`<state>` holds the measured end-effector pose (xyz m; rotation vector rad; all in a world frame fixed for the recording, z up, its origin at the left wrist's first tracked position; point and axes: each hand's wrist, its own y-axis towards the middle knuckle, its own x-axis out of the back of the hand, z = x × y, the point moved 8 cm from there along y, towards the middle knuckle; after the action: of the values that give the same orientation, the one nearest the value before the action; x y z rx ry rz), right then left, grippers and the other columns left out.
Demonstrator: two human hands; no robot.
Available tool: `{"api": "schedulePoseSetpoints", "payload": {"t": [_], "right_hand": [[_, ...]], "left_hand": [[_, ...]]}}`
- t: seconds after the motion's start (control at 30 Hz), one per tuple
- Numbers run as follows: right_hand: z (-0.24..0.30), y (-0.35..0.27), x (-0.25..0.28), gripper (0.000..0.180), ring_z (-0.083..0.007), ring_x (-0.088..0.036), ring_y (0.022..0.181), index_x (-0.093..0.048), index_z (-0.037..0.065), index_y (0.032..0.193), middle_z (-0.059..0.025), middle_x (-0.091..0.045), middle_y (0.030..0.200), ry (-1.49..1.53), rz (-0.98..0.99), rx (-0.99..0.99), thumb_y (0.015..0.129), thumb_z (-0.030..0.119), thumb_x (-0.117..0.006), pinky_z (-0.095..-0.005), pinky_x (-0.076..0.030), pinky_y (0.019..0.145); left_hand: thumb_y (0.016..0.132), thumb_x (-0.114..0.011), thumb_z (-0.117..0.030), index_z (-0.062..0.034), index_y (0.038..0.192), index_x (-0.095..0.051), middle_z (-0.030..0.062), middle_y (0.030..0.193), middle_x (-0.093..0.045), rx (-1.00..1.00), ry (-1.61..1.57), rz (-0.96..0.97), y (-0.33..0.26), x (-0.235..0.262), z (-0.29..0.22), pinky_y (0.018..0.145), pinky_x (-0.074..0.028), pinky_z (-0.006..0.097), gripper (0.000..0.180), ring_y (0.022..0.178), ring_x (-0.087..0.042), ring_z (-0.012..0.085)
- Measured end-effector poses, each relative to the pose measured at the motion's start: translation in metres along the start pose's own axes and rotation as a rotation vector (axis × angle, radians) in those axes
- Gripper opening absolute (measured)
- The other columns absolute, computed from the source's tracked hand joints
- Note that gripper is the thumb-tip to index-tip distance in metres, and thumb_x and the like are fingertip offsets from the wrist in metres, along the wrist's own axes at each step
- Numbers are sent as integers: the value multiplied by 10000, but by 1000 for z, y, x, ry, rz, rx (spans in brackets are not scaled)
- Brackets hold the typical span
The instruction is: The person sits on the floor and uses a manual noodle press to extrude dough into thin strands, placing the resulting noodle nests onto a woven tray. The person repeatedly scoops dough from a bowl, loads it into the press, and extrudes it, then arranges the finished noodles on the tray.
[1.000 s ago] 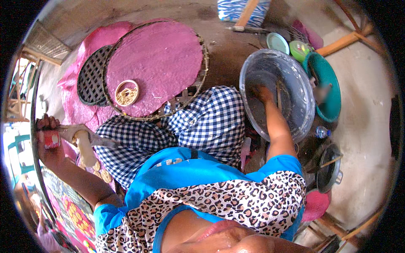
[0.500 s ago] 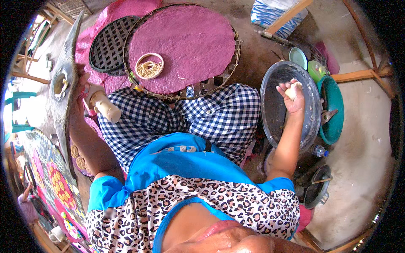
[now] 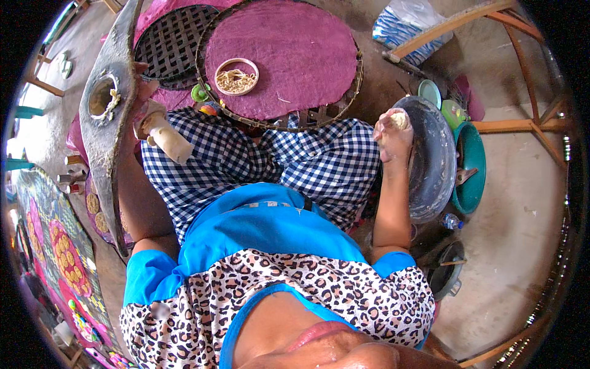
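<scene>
Bare earthen floor (image 3: 522, 246) fills the right of the frame; a lump of pale dough (image 3: 398, 118) is clamped in the right hand (image 3: 392, 136) above the grey metal basin (image 3: 433, 166); at upper left, a grey wooden press (image 3: 109, 117) is gripped by the left hand (image 3: 144, 101).
</scene>
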<state>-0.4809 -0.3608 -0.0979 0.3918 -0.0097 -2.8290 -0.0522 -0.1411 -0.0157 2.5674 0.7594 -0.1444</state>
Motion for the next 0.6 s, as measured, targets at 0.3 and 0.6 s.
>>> {"api": "schedulePoseSetpoints", "payload": {"t": [0.3,0.6], "right_hand": [[2,-2,-67,551,-341,-571,969,-385,124,1220,-181,-549,1053,176,249,-79,747,-34,-621,-424,-480,847],[-49,12,-87,213,-262,-579,952,-549,108,1066,-86,-609,968,742,305,-493,865,174,-530,-492,-444,879]], "left_hand": [[695,-727,-92,24,1143,-488,174,1098,-550,32,133,-23,-10,-22,21,822,-512,367,521,983,-561,244],[701,-714,-72,19,1141,-490,162,1091,-555,47,197,-24,-19,-29,17,825,-508,365,502,970,-565,232]]}}
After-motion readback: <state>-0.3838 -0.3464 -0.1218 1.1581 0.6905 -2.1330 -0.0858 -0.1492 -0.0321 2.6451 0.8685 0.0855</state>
